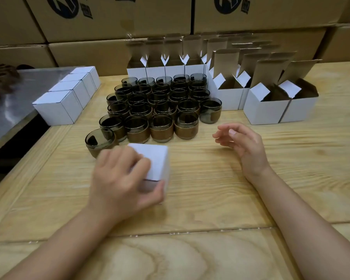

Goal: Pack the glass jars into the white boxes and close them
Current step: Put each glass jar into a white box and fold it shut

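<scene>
Gripped closed white box [157, 159], contents hidden, in blurred left hand [119, 179] toward desk's [210, 188] front edge. Held right hand [241, 143] loose, empty. Could not see into open boxes [266, 111] at back edge.

- Jars [162, 106]: smoky glass, upright, mouths open, clustered in rows, centre.
- Box [157, 158]: white, shut, just in front of them.
- Shut boxes [67, 98]: four in a row, left.
- Open boxes [267, 111]: flaps up, behind and right.
</scene>
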Motion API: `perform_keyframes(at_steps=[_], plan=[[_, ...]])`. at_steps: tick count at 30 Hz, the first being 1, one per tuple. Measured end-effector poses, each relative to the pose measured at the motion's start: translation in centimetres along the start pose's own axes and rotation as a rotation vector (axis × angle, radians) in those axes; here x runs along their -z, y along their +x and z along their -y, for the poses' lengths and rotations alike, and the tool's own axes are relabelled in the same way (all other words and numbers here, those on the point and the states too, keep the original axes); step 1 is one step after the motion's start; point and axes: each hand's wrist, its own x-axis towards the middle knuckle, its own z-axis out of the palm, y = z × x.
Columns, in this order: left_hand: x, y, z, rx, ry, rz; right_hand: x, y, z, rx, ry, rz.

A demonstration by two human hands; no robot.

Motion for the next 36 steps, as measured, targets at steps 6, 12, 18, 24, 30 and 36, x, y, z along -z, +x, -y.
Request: perform_keyframes(at_steps=[6, 12, 18, 24, 30, 36], plan=[[4.1, -6.3, 7.1, 0.159, 0.093, 0.096, 0.0, 0.0, 0.0, -0.014, 0.013, -0.019], [5.4, -7.8, 12.4, 0.622, 0.259, 0.477, -0.2, 0.0, 0.0, -0.021, -0.009, -0.011], [2.7, -7.1, 17.0, 0.718, 0.327, 0.384, -0.1, 0.2, -0.3, -0.045, -0.003, -0.014], [-0.2, -7.2, 21.2, 0.809, 0.259, 0.21, 0.0, 0.5, -0.5, -0.038, 0.002, -0.006], [-2.2, -6.3, 24.9, 0.824, 0.27, 0.273, 0.0, 0.6, -0.7, -0.045, 0.006, -0.009], [-3.8, -5.7, 26.4, 0.9, 0.178, 0.386, 0.0, 0.7, -0.6, -0.057, -0.007, 0.0]])
